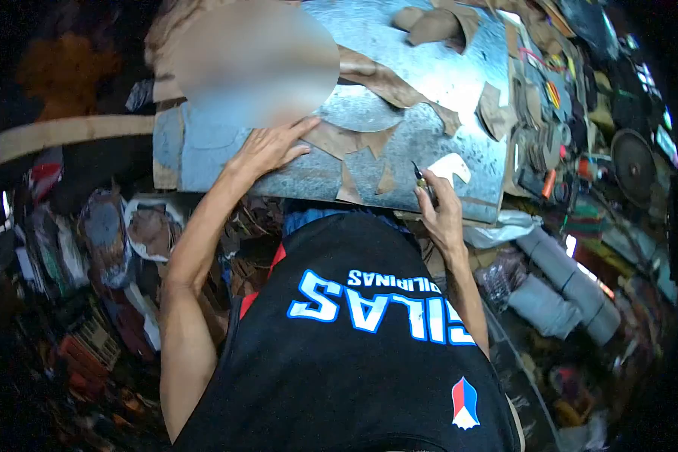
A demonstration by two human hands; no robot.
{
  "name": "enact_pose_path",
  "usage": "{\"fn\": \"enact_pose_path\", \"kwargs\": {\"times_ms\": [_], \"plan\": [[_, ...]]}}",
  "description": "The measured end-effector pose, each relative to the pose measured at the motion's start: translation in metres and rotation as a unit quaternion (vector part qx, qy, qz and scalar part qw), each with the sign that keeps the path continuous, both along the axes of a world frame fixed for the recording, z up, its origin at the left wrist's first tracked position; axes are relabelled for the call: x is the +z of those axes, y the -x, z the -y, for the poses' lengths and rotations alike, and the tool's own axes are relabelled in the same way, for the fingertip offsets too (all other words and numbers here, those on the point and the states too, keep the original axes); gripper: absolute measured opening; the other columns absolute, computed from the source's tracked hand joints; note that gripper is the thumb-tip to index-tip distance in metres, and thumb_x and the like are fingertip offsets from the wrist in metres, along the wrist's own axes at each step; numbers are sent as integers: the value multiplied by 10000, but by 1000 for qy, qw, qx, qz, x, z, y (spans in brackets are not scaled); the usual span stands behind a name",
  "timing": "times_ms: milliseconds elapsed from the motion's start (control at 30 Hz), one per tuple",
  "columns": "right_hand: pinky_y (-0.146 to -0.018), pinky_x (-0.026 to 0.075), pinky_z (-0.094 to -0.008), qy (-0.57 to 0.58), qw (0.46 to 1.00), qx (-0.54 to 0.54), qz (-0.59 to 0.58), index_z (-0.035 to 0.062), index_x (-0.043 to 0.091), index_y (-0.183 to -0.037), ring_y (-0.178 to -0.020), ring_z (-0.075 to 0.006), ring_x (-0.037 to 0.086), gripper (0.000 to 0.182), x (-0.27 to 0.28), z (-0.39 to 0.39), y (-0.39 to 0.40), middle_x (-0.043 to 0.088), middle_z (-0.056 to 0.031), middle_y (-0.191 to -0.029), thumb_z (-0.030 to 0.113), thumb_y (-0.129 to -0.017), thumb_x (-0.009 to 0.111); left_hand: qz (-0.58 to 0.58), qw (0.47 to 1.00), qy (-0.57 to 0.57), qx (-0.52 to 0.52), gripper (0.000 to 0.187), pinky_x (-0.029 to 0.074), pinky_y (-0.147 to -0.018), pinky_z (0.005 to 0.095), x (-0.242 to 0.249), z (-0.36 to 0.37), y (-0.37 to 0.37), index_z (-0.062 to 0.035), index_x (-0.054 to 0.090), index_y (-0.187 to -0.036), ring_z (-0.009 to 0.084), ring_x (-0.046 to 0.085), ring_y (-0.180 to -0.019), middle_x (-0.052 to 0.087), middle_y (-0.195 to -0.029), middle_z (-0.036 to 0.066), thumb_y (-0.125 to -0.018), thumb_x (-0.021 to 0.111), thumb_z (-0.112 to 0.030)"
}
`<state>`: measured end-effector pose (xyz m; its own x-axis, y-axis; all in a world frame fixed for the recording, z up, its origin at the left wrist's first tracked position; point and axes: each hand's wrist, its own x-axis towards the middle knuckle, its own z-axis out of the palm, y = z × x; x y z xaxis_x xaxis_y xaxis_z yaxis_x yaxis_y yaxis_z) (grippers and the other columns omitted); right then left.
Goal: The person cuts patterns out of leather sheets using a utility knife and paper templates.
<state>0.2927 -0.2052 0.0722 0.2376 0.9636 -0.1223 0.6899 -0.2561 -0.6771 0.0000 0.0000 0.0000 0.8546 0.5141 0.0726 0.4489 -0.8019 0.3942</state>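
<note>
Head view: right hand (441, 215) clamped on knife (422, 179), pale cutout (450, 167) just beyond its tip.

Left hand (267, 149) lies flat, fingers (303, 126) spread forward, arm stretched out; right hand (442, 212) is curled closed, wrist bent, forearm drawn close.

Bare metal sheet (437, 71) lies open in the upper middle of the frame, between brown leather scraps (388, 83) and offcuts (497, 113). The right edge is crowded with tools (561, 143) and grey rolls (565, 286); piled clutter (120, 241) blocks the left.
</note>
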Motion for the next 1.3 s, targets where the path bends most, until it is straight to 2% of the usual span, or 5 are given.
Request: {"fn": "enact_pose_path", "kwargs": {"times_ms": [400,633,733,900,1300], "plan": [[-718,492,-332,-43,992,-115,-31,-19,576,-1206,-820,-283,623,344,-4,12,7,630,-178,-968,105,-888,616,-37,995,92,-19,215,423,-755,414,44,57,52,-39,611,-1019,317,554,-839,566,-854,133,-819,531,-34],[-766,496,-409,-56,985,-152,-53,-17,553,-1231,-838,-368,625,347,-26,-23,-31,620,-240,-1020,104,-907,560,-535,788,302,48,212,532,-802,478,-21,204,228,-26,703,-959,384,656,-949,660,-1016,253,-819,568,-110],[-753,508,-400,-99,990,-84,57,0,587,-1213,-860,-317,652,339,-35,-70,-47,654,-209,-972,149,-908,580,-458,829,314,63,248,519,-793,488,93,135,97,-24,696,-974,403,646,-906,664,-934,249,-870,549,-194],[-821,494,-473,-86,992,-41,88,6,625,-1149,-920,-426,616,308,-65,-116,-61,632,-277,-997,100,-860,573,90,992,92,11,85,455,-731,446,70,31,-80,-26,623,-907,367,562,-818,586,-829,167,-845,588,-73],[-717,500,-515,-75,989,-47,115,14,633,-1054,-811,-456,613,236,-71,-108,-59,608,-282,-913,95,-851,545,59,991,67,101,179,507,-700,466,-27,-28,-243,-85,714,-889,372,636,-804,643,-883,175,-839,648,-244]]}}
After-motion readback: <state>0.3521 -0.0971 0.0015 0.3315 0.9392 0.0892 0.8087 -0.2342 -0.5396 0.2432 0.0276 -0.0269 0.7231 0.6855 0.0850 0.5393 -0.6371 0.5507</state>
